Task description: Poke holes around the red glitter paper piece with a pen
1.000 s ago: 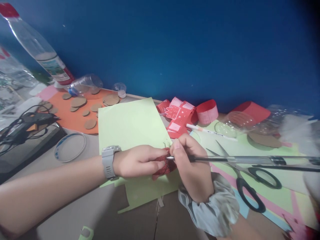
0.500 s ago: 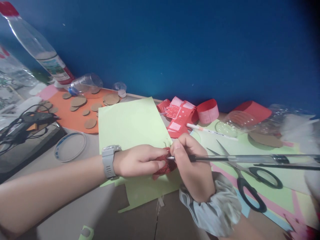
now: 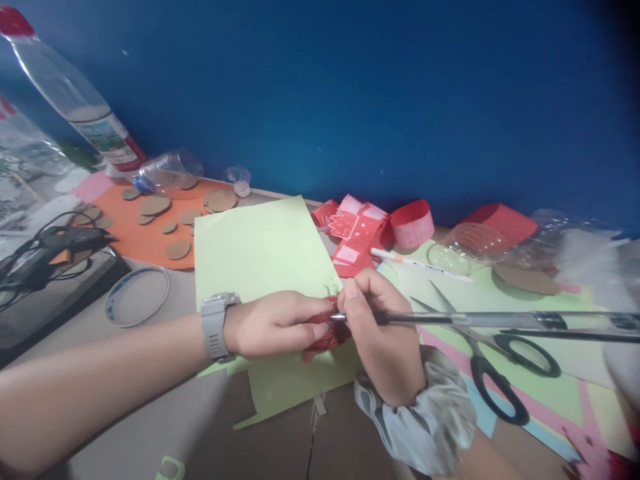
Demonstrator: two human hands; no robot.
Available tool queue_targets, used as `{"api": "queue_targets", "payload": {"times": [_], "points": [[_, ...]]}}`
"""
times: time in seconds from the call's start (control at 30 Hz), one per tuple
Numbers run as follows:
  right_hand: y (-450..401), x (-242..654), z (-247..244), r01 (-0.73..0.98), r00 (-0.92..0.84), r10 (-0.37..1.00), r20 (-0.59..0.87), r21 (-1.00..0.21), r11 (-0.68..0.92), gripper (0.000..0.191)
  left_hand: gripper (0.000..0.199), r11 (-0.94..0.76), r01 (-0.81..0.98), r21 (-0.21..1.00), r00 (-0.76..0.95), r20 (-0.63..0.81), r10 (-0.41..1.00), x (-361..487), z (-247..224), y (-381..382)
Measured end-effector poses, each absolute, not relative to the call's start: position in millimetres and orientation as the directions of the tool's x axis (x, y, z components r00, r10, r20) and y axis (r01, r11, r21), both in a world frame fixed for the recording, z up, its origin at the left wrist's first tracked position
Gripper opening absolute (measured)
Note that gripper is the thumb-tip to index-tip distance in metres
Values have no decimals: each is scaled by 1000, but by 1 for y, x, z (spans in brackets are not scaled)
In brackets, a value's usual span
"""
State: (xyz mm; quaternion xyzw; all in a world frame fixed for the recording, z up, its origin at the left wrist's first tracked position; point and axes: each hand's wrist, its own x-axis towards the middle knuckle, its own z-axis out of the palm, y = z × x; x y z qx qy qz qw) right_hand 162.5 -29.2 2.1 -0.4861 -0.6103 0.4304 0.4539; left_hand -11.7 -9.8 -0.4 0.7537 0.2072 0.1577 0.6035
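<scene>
The left hand (image 3: 273, 325) and right hand (image 3: 383, 337) hide parts of the small red thing (image 3: 327, 335) (its whole shape is hard to tell). The pen (image 3: 500, 321) runs off the right edge. The left edge cuts the red cap (image 3: 16, 23), and the bottle label (image 3: 104, 140) looks too blurry to read.

One pen (image 3: 475, 319) is held in the right fingers (image 3: 356, 310); one marker (image 3: 420, 264) is seen beyond them, one pair of scissors (image 3: 474, 341) to their right. Left of the left fingers (image 3: 307, 333), one watch (image 3: 214, 328) and one ring (image 3: 167, 293) are seen.
</scene>
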Motion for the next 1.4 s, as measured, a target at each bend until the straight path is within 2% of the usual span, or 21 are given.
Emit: {"api": "queue_targets", "payload": {"times": [1.4], "points": [[-29, 161, 1, 222, -107, 983, 147, -960, 168, 29, 23, -200, 160, 967, 858, -36, 513, -11, 0, -10]]}}
